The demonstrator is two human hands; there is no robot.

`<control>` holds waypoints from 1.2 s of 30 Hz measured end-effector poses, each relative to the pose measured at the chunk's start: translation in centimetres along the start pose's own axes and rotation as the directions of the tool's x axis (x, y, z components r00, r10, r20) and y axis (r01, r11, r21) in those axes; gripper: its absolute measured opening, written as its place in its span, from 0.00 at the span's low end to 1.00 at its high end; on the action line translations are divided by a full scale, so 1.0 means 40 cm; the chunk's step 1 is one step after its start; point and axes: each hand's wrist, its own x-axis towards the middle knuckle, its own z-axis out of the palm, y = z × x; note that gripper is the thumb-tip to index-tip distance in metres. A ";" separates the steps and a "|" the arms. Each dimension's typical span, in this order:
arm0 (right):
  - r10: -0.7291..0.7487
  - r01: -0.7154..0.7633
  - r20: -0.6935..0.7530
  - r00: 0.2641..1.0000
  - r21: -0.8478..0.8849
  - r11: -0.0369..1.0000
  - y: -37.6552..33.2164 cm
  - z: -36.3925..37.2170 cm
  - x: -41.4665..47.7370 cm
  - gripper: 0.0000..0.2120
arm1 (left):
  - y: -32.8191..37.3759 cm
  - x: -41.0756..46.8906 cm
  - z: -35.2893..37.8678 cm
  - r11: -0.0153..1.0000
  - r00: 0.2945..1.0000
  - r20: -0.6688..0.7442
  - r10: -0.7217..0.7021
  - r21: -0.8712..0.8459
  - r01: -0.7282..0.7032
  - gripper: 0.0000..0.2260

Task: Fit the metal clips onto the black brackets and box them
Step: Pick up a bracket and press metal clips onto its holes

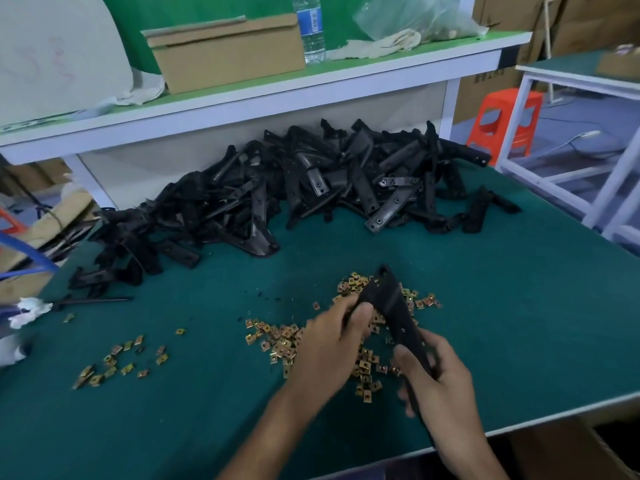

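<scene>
A black bracket (391, 303) is held between both hands above the green table (519, 306). My right hand (436, 379) grips its near end. My left hand (332, 344) pinches the bracket's left edge near the middle; whether a clip sits under its fingers is hidden. Beneath the hands lies a scatter of brass-coloured metal clips (284, 337). A second, smaller group of clips (117, 362) lies at the near left. A big heap of black brackets (277, 195) fills the back of the table.
A white shelf (242, 98) over the heap carries a cardboard box (228, 50), a water bottle (308, 29) and a plastic bag. An open cardboard box (571, 452) sits below the table's near right edge. A red stool (502, 123) stands at the right.
</scene>
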 end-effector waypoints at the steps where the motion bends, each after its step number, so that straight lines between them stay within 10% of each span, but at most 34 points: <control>1: -0.012 0.012 0.000 1.000 -0.029 0.999 0.007 -0.002 0.002 0.13 | -0.012 0.011 -0.004 1.000 1.000 -0.013 0.013 0.020 -0.012 0.16; 8: -0.037 0.040 0.026 0.999 -0.109 0.993 0.023 -0.002 -0.006 0.19 | -0.144 0.107 -0.051 0.832 0.989 -0.070 -0.130 0.534 0.148 0.17; 19: -0.033 0.041 0.054 0.998 -0.151 0.988 0.023 0.000 -0.011 0.21 | -0.176 0.133 -0.056 0.903 0.970 -0.073 -0.233 0.355 0.243 0.03; 25: -0.047 0.053 0.042 0.998 -0.166 0.985 0.031 -0.001 -0.011 0.16 | -0.166 0.133 -0.071 0.776 0.993 -0.072 -0.098 0.619 0.122 0.13; 36: -0.052 0.060 0.049 0.997 -0.192 0.979 0.039 -0.003 -0.008 0.12 | -0.176 0.086 -0.086 0.934 0.947 -0.234 -0.219 0.230 0.272 0.12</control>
